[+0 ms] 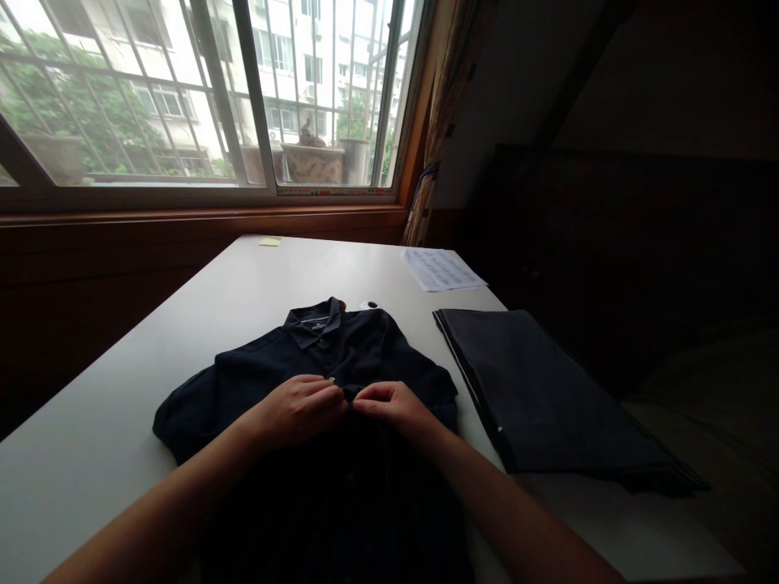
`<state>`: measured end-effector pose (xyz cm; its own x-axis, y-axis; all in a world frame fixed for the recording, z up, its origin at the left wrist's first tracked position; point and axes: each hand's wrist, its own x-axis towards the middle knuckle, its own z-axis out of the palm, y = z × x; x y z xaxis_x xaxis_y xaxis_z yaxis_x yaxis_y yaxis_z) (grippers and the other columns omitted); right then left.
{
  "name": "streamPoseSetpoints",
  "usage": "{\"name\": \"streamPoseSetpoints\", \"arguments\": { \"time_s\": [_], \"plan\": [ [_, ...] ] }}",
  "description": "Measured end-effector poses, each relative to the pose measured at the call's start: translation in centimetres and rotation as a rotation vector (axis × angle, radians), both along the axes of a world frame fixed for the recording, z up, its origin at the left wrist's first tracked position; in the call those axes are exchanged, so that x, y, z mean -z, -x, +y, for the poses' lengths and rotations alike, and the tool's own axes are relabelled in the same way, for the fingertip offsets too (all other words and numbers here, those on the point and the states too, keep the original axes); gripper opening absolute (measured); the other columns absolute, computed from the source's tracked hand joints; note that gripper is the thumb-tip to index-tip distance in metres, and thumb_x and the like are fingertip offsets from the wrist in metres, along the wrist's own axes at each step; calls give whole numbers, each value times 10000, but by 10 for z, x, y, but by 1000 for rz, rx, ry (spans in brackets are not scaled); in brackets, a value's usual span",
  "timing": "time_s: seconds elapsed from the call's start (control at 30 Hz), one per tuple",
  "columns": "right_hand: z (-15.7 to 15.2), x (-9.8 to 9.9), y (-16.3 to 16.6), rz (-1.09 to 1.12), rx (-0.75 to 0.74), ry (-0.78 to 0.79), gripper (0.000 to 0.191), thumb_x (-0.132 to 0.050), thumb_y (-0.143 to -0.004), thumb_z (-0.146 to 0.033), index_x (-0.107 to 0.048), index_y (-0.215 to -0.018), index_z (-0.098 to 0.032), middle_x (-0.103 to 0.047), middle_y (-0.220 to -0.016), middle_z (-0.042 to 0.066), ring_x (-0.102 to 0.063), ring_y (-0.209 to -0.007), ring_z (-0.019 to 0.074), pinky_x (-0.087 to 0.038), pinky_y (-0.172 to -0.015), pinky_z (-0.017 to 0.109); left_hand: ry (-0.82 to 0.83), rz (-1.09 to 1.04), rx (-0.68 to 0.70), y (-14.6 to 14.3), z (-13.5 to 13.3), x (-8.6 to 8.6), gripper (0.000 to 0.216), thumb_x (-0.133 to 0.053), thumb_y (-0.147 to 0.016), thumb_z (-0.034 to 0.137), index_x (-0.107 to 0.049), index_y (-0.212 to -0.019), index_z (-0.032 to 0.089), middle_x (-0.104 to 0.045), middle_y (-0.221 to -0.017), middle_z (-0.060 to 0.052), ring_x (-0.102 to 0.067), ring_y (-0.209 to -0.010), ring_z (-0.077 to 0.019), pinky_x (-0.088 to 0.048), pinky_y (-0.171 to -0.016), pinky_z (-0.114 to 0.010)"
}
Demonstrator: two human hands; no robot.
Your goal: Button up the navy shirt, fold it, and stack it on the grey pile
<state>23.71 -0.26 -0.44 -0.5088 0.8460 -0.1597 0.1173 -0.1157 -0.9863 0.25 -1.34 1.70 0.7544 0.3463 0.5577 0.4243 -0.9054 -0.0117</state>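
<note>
A dark navy short-sleeved shirt lies flat on the white table, collar pointing away from me. My left hand and my right hand meet at the middle of its front placket, below the collar. Both hands have their fingers curled and pinched on the fabric at that spot. The lower part of the shirt runs toward me between my forearms.
A stack of dark flat bags or folded sheets lies to the right of the shirt. A printed paper and a yellow sticky note lie farther back. A small white object sits behind the collar. A barred window is beyond.
</note>
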Motion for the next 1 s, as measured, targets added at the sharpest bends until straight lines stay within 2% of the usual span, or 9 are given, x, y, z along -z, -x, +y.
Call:
{"name": "streamPoseSetpoints", "arguments": {
  "time_s": [0.33, 0.6, 0.8, 1.0],
  "plan": [
    [-1, -1, 0, -22, -16, -13, 356, -816, -702, -466, -784, -877, -157, -727, -802, 28, -626, -748, 164, -468, -750, 290, 83, -13, 1, 2, -1, -4, 187, -471, -1006, 196, -563, -847, 162, -544, -682, 9, -503, -579, -110, -434, -590, -272],
    [-1, -3, 1, -6, -61, 15, 341, -822, -698, -454, -764, -869, -164, -689, -752, 4, -590, -683, 136, -443, -678, 260, 75, 11, 6, 3, 1, 5, 209, -471, -1002, 195, -537, -804, 182, -510, -662, 24, -476, -564, -109, -424, -580, -285],
    [1, -6, -1, -38, -80, -39, 343, -778, -747, -472, -772, -873, -153, -691, -762, 14, -587, -718, 150, -439, -710, 274, 13, 34, -4, 2, 2, 7, 232, -480, -987, 163, -511, -758, 186, -483, -633, 32, -440, -544, -111, -372, -534, -301],
    [2, -4, -1, -33, -88, -25, 343, -762, -766, -474, -772, -887, -154, -685, -744, 5, -572, -694, 139, -423, -696, 266, -44, 32, -25, -1, 1, 8, 265, -474, -982, 155, -503, -721, 187, -477, -620, 34, -436, -542, -107, -366, -526, -302]
  ]
}}
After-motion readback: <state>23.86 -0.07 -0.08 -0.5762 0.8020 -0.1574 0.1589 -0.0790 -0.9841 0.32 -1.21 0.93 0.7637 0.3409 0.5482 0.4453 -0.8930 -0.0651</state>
